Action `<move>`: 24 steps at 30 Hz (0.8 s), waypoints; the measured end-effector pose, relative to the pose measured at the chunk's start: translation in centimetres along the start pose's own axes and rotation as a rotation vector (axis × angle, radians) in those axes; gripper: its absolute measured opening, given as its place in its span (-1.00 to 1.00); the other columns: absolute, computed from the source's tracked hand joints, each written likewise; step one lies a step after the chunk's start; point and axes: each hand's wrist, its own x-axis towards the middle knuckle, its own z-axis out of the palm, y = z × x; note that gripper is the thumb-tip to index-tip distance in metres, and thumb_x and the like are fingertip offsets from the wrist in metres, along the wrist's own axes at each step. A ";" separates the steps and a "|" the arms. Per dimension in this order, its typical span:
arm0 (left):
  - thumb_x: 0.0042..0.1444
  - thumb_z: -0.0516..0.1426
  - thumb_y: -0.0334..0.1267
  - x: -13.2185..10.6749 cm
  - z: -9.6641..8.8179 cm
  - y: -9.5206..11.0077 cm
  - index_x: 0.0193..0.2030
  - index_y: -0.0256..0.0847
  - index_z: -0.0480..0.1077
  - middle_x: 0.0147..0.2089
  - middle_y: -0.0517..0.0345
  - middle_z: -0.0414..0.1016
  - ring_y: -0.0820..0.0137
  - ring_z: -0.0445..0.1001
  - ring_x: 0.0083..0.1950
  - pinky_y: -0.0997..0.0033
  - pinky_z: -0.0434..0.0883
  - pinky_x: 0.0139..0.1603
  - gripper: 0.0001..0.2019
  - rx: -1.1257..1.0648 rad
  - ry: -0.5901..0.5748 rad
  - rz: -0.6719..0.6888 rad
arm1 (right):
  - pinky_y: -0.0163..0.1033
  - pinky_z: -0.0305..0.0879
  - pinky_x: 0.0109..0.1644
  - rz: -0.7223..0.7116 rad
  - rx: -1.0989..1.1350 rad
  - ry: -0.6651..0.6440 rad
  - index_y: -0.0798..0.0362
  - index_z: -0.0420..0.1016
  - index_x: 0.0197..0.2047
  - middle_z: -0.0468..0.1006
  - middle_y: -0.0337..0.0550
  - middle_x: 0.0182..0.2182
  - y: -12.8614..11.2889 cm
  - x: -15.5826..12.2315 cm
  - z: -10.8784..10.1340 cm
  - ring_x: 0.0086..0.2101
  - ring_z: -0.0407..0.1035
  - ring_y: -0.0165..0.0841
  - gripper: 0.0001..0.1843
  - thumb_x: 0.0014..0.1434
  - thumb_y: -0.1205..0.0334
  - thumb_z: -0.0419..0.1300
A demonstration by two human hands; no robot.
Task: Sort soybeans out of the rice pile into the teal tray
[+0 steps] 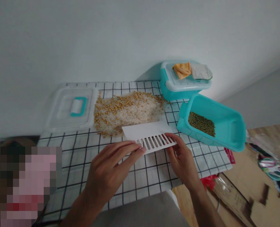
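Observation:
My left hand (111, 165) and my right hand (181, 157) hold a white slotted plastic piece (148, 129) by its two ends. It has a flat blade facing away from me and a row of long slots along its near side. My left fingertips press on its left corner, while my right thumb and fingers close round the right end. Just beyond the blade lies a spread of white rice grains (140, 112) mixed with yellow soybeans (128, 100). The blade's far edge is beside this heap; contact is unclear.
A teal bin (227, 119) holding green beans (201, 124) stands at the right. Behind it is a lidded teal box (175, 91) with a yellow cloth (182, 70) and a white cloth (200, 71). A clear lid (61, 107) lies left on the checked tablecloth (75, 160). Cardboard (246, 170) covers the floor.

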 end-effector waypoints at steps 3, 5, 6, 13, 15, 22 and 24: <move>0.18 0.29 -0.53 -0.6 -0.5 0.3 0.16 -0.07 0.52 0.12 0.19 0.60 0.33 0.51 0.19 0.17 0.49 0.24 -0.56 0.015 0.004 -0.004 | -0.18 0.48 0.10 0.007 0.035 0.009 -0.12 0.38 0.23 0.56 -0.09 0.12 -0.3 -0.8 0.6 -0.02 0.54 -0.31 -0.63 0.38 0.18 0.14; 0.18 0.29 -0.54 -1.0 -0.9 0.5 0.16 -0.07 0.52 0.12 0.20 0.60 0.33 0.50 0.19 0.15 0.48 0.25 -0.56 0.031 0.007 -0.012 | -0.20 0.50 0.07 0.025 0.060 0.013 -0.15 0.38 0.23 0.56 -0.11 0.12 -0.3 -1.4 1.2 -0.04 0.55 -0.33 -0.62 0.38 0.18 0.14; 0.18 0.29 -0.55 -1.2 -1.1 0.5 0.16 -0.06 0.52 0.12 0.20 0.60 0.33 0.50 0.19 0.15 0.48 0.25 -0.55 0.036 0.009 -0.017 | -0.20 0.50 0.08 0.030 0.074 0.016 -0.16 0.38 0.23 0.56 -0.12 0.12 -0.3 -1.6 1.5 -0.03 0.55 -0.33 -0.62 0.38 0.19 0.14; 0.12 0.33 -0.55 -2.3 -2.1 1.1 0.18 -0.09 0.51 0.15 0.18 0.58 0.27 0.50 0.21 0.16 0.51 0.21 -0.50 0.000 0.043 -0.014 | -0.03 0.37 0.28 -0.048 0.025 0.067 -0.18 0.36 0.25 0.53 -0.12 0.16 -0.7 -3.5 1.8 0.15 0.45 -0.26 -0.58 0.36 0.26 0.15; 0.13 0.33 -0.54 -2.6 -2.0 1.5 0.17 -0.12 0.52 0.14 0.17 0.58 0.27 0.49 0.21 0.18 0.49 0.21 -0.52 -0.035 0.039 0.015 | -0.02 0.37 0.29 -0.055 -0.033 0.064 -0.17 0.35 0.27 0.52 -0.10 0.18 -0.4 -4.6 0.8 0.17 0.43 -0.24 -0.54 0.34 0.29 0.17; 0.28 0.22 -0.47 -3.4 0.8 5.0 0.09 -0.21 0.55 0.06 0.19 0.63 0.36 0.50 0.11 0.26 0.44 0.15 -0.73 -0.253 -0.042 0.130 | -0.16 0.52 0.10 -0.111 -0.218 0.101 -0.11 0.38 0.25 0.58 -0.05 0.08 2.8 -8.2 -3.9 0.05 0.52 -0.25 -0.54 0.30 0.28 0.21; 0.29 0.22 -0.46 -3.3 1.3 5.6 0.10 -0.23 0.54 0.06 0.19 0.63 0.37 0.51 0.10 0.26 0.44 0.16 -0.73 -0.290 -0.062 0.149 | -0.25 0.54 0.00 -0.172 -0.346 0.101 -0.12 0.41 0.21 0.61 -0.11 0.01 3.0 -8.2 -4.7 -0.02 0.56 -0.30 -0.57 0.29 0.31 0.22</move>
